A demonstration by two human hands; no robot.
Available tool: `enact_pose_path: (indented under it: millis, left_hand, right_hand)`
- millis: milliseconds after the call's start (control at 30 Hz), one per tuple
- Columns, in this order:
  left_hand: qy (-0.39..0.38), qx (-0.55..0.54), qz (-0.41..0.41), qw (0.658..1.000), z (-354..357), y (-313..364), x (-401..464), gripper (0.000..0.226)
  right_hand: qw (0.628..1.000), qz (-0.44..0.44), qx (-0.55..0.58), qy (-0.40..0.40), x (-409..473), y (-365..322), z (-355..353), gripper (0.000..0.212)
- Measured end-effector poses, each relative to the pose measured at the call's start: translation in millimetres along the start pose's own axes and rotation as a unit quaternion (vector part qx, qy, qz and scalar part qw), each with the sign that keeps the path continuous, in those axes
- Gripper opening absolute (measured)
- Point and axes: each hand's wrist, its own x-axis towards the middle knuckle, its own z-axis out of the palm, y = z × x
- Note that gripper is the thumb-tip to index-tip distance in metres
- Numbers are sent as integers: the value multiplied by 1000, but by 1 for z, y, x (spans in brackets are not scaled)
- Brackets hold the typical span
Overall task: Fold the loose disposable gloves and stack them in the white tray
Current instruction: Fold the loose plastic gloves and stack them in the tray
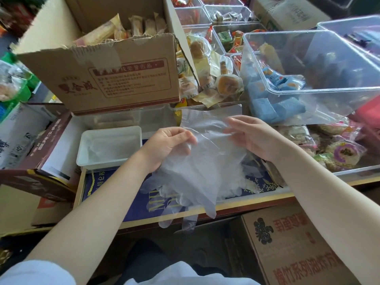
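Head view: both hands' fingers pinch glove [201,161]; white tray [82,155] holds folded gloves [111,148].

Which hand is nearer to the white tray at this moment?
Left. The left hand holds the clear glove just right of the white tray, close to its rim. The right hand holds the glove's other side, farther right.

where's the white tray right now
In the head view the white tray sits left of centre, just beyond the left hand, below the torn cardboard box.
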Motion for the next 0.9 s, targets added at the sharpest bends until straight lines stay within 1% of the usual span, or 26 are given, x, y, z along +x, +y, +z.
enact_pose_path:
  millis: [33, 100, 167, 267, 300, 333, 433, 533, 567, 633, 700, 800, 867, 900]
  left_hand:
    - [5, -1, 5, 1000, 0, 0, 0, 20]
    - [29, -7, 12, 999, -4, -4, 1, 21]
    - [76, -2, 16, 997, -11, -9, 3, 26]
    - [197, 61, 15, 978, -25, -21, 7, 23]
    - [220, 73, 12, 973, -29, -25, 8, 22]
    - [229, 74, 8, 971, -33, -29, 9, 21]
    - [249, 72, -29, 965, -44, -43, 15, 20]
    - [285, 5, -67, 956, -48, -49, 23, 24]
    - [286, -18, -74, 955, -47, -48, 26, 26]
    - [261, -43, -76, 961, -44, -40, 28, 27]
    - [211, -82, -57, 972, -38, -29, 27, 26]
    - [115, -138, -24, 983, -23, -13, 22, 28]
    - [52, -133, -10, 990, -12, -3, 18, 29]
    - [25, -137, -3, 990, -6, 1, 16, 29]
  right_hand:
    - [1000, -8, 5, 21, 4, 0, 4, 8]
    - [998, -32, 25, 46, 9, 0, 5, 15]
    - [994, -69, 33, 74, 12, 2, 3, 18]
    - [977, -142, -52, 149, 10, 6, -5, 22]
    - [973, -161, -68, 152, 9, 7, -7, 23]
    - [973, -172, -69, 135, 8, 8, -8, 23]
    - [985, -168, -29, 31, 1, 3, -9, 20]
    - [986, -147, -13, -71, -3, -2, -9, 31]
    - [984, -140, -3, -111, -4, -3, -9, 31]
    - [976, -117, 33, -181, -5, -3, -8, 23]
    - [971, -90, 59, -214, -6, -1, -3, 19]
    - [974, -69, 54, -209, -2, 8, 3, 29]
    - [983, -60, 28, -173, 1, 14, 8, 38]
    - [988, -61, 10, -143, 2, 16, 10, 42]
